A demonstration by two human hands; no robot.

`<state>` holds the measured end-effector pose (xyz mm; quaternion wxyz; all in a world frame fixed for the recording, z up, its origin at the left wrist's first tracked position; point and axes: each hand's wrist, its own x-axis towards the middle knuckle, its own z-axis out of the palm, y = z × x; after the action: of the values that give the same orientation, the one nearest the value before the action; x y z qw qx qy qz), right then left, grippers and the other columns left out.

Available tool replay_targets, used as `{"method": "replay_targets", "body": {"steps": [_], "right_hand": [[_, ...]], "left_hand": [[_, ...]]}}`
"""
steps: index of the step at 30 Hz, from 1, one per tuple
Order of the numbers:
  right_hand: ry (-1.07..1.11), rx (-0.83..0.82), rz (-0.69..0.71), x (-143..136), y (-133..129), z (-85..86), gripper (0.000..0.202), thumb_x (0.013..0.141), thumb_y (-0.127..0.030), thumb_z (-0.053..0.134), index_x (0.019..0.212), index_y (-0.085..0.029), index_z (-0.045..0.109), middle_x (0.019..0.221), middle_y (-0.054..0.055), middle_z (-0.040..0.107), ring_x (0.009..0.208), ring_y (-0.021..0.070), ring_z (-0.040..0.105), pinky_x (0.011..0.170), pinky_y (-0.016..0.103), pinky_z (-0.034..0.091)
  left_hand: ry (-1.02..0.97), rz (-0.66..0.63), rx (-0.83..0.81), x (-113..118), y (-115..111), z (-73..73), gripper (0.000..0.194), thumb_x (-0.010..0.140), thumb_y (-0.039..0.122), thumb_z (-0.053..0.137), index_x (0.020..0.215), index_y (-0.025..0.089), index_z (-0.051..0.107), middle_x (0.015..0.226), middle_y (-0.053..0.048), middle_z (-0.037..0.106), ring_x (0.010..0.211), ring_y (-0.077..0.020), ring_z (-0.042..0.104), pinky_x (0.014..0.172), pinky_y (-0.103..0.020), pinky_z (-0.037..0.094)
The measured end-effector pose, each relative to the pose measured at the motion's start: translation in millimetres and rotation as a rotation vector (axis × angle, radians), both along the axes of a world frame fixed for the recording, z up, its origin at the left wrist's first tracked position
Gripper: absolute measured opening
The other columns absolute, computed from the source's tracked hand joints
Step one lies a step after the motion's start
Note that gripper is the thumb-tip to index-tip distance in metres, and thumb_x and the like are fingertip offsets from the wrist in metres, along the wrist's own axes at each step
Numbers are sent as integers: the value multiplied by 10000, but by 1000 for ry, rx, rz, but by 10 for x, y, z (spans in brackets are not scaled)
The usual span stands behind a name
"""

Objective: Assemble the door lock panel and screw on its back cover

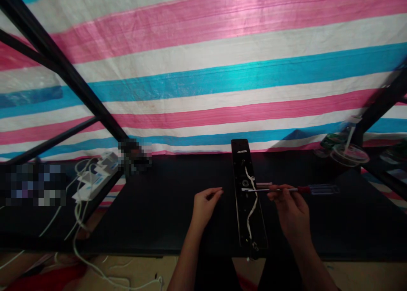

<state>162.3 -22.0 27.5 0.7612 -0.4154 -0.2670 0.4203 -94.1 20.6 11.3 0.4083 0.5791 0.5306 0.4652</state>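
Note:
A long black panel [238, 166] lies on the black table, its length running away from me. A white cable [254, 204] snakes along it to the near end. My right hand [291, 210], right of the panel, is closed round a screwdriver [303, 189] by its shaft. The screwdriver lies nearly level, its metal tip over the middle of the panel and its handle to the right. Left of the panel, apart from it, my left hand [205, 204] has thumb and fingertips drawn together in a pinch. Whatever may be between them is too small to make out.
A pinkish rod-like thing [263, 184] lies just behind the screwdriver. At the back right stands a clear plastic cup with a straw [349, 154]. White power strips [92, 183] with tangled cables sit at the left. Dark metal frame bars [79, 87] rise before a striped sheet [203, 83].

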Motion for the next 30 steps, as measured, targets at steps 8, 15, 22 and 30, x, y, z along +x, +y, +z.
{"method": "replay_targets", "body": {"steps": [8,15,22,30], "right_hand": [[78,-164,-189,574,27,-341,383,618,-428,892,806,-182,666,699,19,749,514,125,659,495,225,554],[23,-166,-127,483,-9,-548,377,665,-448,878,824,-176,670,750,38,757,552,132,668,534,237,565],[-197,-45,-221,544,213,-93,360,814,-526,760,866,-193,637,806,47,767,599,162,700,598,293,576],[-855,278,-101,336,1447,946,432,965,-629,499,884,-216,594,815,56,738,652,176,705,687,337,591]], "left_hand": [[366,159,123,-505,90,-145,152,800,384,744,852,265,822,923,-89,713,949,-324,605,992,-560,465],[443,203,134,-546,61,-172,202,778,363,761,945,267,820,984,-77,734,993,-326,626,960,-519,502],[153,211,22,-77,-272,-188,373,873,473,671,1146,232,750,1281,-106,683,1149,-304,657,1005,-456,526],[-130,-61,-112,878,-551,-369,705,970,401,553,1604,248,284,1642,-89,384,1519,-258,353,1253,-446,256]]}}
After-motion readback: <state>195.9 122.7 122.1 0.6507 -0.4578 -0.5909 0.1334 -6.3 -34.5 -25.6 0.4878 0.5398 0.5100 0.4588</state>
